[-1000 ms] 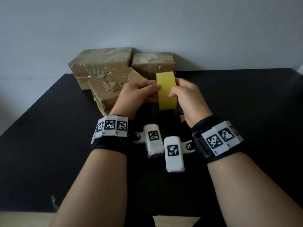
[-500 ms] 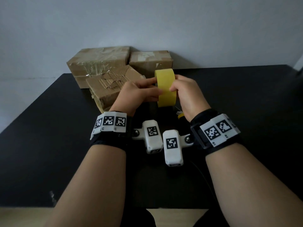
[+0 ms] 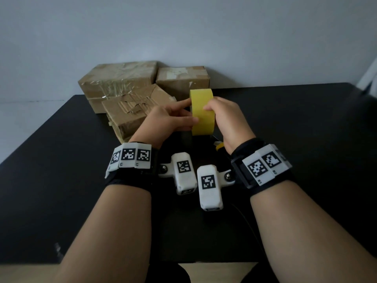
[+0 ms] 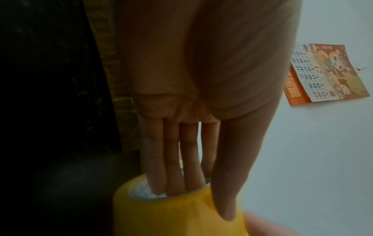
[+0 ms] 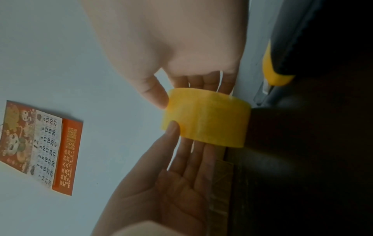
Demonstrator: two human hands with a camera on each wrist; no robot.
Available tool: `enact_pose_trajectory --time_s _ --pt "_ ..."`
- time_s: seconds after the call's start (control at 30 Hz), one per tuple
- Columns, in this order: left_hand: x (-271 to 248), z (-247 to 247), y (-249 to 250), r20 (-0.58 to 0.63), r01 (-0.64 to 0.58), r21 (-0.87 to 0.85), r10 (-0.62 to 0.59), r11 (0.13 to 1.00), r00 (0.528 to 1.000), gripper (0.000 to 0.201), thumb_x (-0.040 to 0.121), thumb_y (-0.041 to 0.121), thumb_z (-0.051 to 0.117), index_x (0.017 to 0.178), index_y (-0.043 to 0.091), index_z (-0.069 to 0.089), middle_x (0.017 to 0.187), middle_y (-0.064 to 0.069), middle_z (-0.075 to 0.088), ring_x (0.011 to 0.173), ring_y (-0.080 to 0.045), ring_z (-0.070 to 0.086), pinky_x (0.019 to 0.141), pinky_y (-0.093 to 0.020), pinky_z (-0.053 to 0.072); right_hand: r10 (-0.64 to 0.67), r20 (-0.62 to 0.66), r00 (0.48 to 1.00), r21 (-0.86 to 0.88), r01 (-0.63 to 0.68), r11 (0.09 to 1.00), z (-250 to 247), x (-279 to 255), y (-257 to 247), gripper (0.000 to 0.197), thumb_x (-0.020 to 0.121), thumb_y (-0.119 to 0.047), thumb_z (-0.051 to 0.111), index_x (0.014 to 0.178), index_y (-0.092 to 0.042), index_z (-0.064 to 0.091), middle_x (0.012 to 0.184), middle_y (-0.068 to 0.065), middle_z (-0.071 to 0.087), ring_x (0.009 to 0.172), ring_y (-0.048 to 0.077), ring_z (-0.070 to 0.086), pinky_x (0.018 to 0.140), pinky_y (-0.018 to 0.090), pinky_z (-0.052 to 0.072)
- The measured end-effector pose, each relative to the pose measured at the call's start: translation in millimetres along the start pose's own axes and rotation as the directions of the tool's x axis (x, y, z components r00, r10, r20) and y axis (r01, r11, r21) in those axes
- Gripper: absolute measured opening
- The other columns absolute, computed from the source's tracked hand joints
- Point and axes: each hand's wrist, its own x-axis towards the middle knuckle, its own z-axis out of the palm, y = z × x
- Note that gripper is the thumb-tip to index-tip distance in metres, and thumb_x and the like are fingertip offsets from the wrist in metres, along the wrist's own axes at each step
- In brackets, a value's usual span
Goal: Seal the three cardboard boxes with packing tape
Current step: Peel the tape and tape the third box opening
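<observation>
I hold a yellow packing tape roll (image 3: 202, 111) upright above the black table (image 3: 295, 150), between both hands. My left hand (image 3: 171, 119) has its fingers (image 4: 173, 167) inside the roll's core (image 4: 145, 191) and its thumb on the outer face. My right hand (image 3: 224, 115) grips the roll (image 5: 207, 118) from the right, thumb (image 5: 155, 94) near one edge and fingers behind. Three cardboard boxes stand at the back left: a large taped box (image 3: 118, 80), a smaller box (image 3: 182, 78), and in front a torn-topped box (image 3: 130, 113).
A yellow-handled cutter (image 5: 272, 70) lies on the table below my right hand and also shows as the cutter (image 3: 219, 147) by my right wrist. A wall calendar (image 5: 40, 146) hangs on the pale wall. The table's right half is bare.
Both hands keep holding the roll in nearly the same place. The left fingers have shifted slightly on the roll's left side; the view has tilted a little.
</observation>
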Motion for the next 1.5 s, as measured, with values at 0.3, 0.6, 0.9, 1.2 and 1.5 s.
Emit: enact_pose_trajectory --time_s 0.3,0.6,0.9,1.2,1.5 --pt "-2.2 -0.2 0.9 -0.009 0.011 -0.057 -0.011 0.998 1.0 0.053 0.081 -0.005 0.066 0.132 0.005 0.056 0.072 0.0 0.067 0.076 -0.014 0.068 0.075 -0.025 0.056 0.048 0.009 0.999 0.027 -0.049 0.998 0.6 1.8 0.2 0.024 0.085 -0.008 0.052 0.066 -0.015 0.04 0.083 0.01 0.042 0.08 0.023 0.043 0.072 0.038 0.032" --pt "-3.1 -2.2 1.7 -0.051 -0.017 -0.11 0.012 0.994 0.999 0.041 0.084 -0.001 0.064 0.125 0.002 0.061 0.091 -0.015 0.069 0.084 -0.023 0.071 0.074 -0.028 0.057 0.033 0.064 0.997 -0.051 -0.029 0.998 1.4 -3.3 -0.5 0.013 0.073 -0.006 0.053 0.084 -0.003 0.06 0.089 0.014 0.054 0.09 0.03 0.054 0.08 0.041 0.042" --pt "-3.3 -3.0 0.5 0.025 -0.018 0.039 0.017 0.999 1.0 0.058 0.078 -0.006 0.069 0.132 0.01 0.057 0.078 0.002 0.066 0.074 -0.009 0.064 0.072 -0.017 0.052 0.075 -0.007 0.997 0.04 -0.075 0.996 1.4 -2.1 -0.2 0.014 0.091 -0.019 0.053 0.079 -0.014 0.056 0.09 0.008 0.053 0.088 0.023 0.052 0.076 0.037 0.04" --pt "-3.8 -0.9 0.8 -0.007 -0.008 -0.058 0.007 0.998 1.0 0.052 0.081 -0.004 0.066 0.131 0.005 0.057 0.076 0.001 0.069 0.076 -0.013 0.069 0.072 -0.024 0.056 0.052 0.056 0.997 0.063 -0.055 0.996 3.4 -0.2 0.7 0.025 0.059 -0.021 0.054 0.079 -0.006 0.056 0.088 0.014 0.053 0.088 0.034 0.054 0.082 0.05 0.046" --pt "-3.0 -2.0 1.2 -0.011 -0.013 -0.068 0.012 0.998 1.0 0.039 0.089 0.005 0.061 0.127 0.005 0.059 0.109 -0.014 0.07 0.095 -0.022 0.069 0.082 -0.029 0.056 0.032 0.042 0.999 -0.008 -0.032 0.999 4.4 -4.0 -0.9 0.024 0.072 -0.025 0.059 0.087 -0.007 0.066 0.1 0.019 0.064 0.104 0.037 0.06 0.085 0.044 0.048"
